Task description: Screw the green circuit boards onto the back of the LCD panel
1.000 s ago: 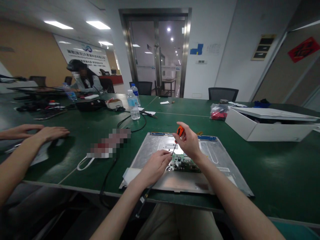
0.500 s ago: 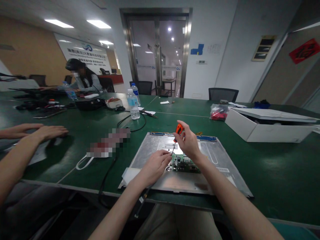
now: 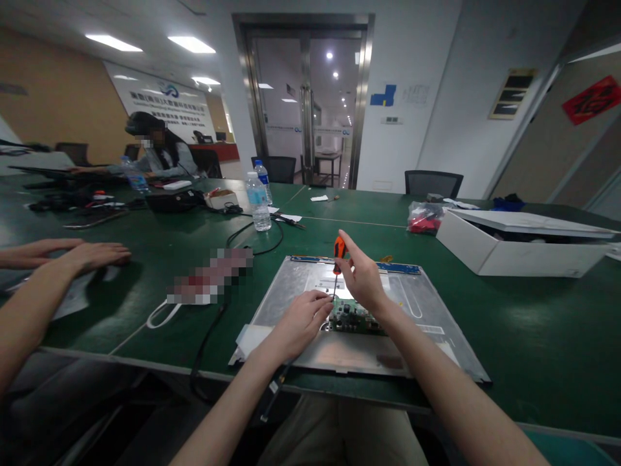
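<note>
An orange-and-black screwdriver (image 3: 339,249) stands almost upright, gripped at its handle by my right hand (image 3: 361,275). Its thin shaft points down to the left edge of a green circuit board (image 3: 352,310). This board is on a flat silver metal panel (image 3: 272,304), which has a blue strip (image 3: 405,268) along its far edge. My left hand (image 3: 303,320) rests on the panel, fingers drawn together around the screwdriver's tip. What those fingertips pinch is hidden. A black cable with a connector (image 3: 275,387) hangs below my left wrist over the table's front edge.
Another person's hands (image 3: 97,254) lie on the green table (image 3: 524,317) at left. Water bottles (image 3: 259,206) stand beyond the panel, with black cables nearby. A white box (image 3: 528,249) and a bag with red contents (image 3: 424,219) are at right. Another person (image 3: 160,149) sits farther back.
The screwdriver's handle has tipped slightly left and is more upright. My right hand has shifted a little left with it; my left hand stays put.
</note>
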### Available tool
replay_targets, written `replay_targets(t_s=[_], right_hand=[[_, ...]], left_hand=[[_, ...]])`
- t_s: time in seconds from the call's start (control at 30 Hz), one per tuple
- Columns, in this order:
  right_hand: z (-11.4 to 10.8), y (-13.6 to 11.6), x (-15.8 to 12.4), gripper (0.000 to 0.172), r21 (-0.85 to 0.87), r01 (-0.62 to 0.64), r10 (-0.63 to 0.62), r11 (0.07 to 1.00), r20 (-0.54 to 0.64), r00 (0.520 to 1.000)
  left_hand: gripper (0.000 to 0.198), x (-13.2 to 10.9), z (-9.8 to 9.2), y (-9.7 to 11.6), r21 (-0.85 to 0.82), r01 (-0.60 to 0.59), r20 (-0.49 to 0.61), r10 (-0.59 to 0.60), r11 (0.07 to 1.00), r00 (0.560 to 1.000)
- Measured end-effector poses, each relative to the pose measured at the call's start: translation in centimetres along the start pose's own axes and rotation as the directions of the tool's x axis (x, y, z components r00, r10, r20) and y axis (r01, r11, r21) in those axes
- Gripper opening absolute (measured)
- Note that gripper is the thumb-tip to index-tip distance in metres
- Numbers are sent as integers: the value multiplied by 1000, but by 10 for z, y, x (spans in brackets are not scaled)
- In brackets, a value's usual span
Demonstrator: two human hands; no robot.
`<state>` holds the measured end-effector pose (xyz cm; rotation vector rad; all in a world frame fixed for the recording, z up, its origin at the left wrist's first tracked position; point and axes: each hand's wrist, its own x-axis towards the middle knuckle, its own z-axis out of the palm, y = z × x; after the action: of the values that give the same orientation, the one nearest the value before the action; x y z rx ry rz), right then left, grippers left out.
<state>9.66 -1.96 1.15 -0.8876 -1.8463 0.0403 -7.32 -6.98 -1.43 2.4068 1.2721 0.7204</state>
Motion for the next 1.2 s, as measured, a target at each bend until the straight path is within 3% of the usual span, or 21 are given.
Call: replay_targets(t_s=[0.2, 0.6, 0.77, 0.97, 1.2], right_hand=[[1, 0, -2, 49, 15, -48, 48, 999, -1, 999], [-2, -2, 1, 40, -13, 0, -2, 1000, -99, 995], [0, -2, 0, 48, -8, 21, -22, 1000, -87, 996], [-2, -3, -2, 45, -55, -57, 50, 997, -118, 992], [-3, -4, 1, 44, -127, -62, 45, 990, -137, 990]], left_hand=[[43, -1, -1, 2, 13, -8, -1, 8, 1000, 1000], [38, 1, 0, 1, 5, -14, -13, 14, 1000, 1000], [38, 1, 1, 1, 6, -16, -12, 17, 1000, 1000], [39, 1, 1, 0, 7, -18, -15, 18, 1000, 1000], [37, 1, 0, 3, 16, -3, -13, 3, 1000, 1000]])
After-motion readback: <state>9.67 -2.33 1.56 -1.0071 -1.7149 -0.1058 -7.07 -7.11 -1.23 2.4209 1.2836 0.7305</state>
